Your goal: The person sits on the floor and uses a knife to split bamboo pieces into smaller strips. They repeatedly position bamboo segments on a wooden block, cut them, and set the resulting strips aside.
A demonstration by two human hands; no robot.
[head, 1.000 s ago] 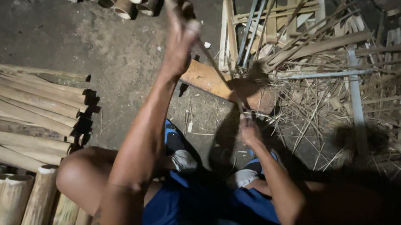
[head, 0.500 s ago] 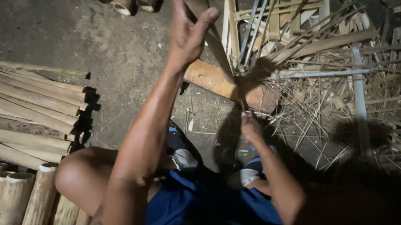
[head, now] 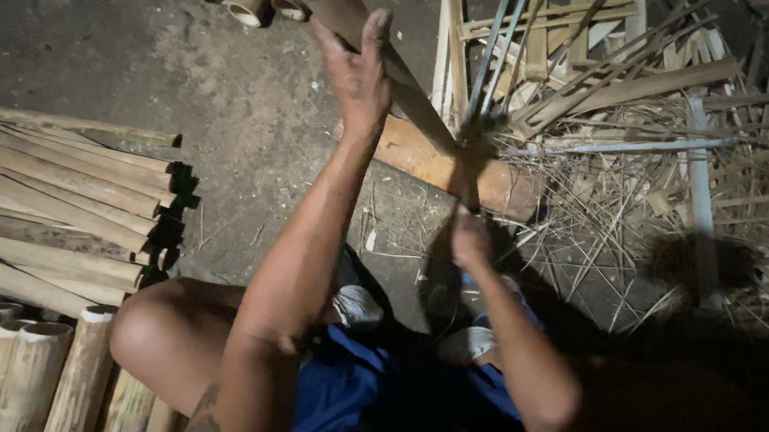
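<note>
At upper centre a bamboo pole (head: 367,26) is steadied by the flat, spread left hand (head: 357,73); the right hand (head: 470,240) is closed around a blade handle. Stiff, splintery bamboo is best gripped mid-shaft.

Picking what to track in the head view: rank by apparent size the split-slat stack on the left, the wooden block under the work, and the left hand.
1. Split-slat stack, clearly largest.
2. Wooden block, partly hidden by the bamboo piece.
3. Left hand, raised nearer the camera, so it looks bigger than it is; close to the block's visible part, so that order is unsure.
</note>
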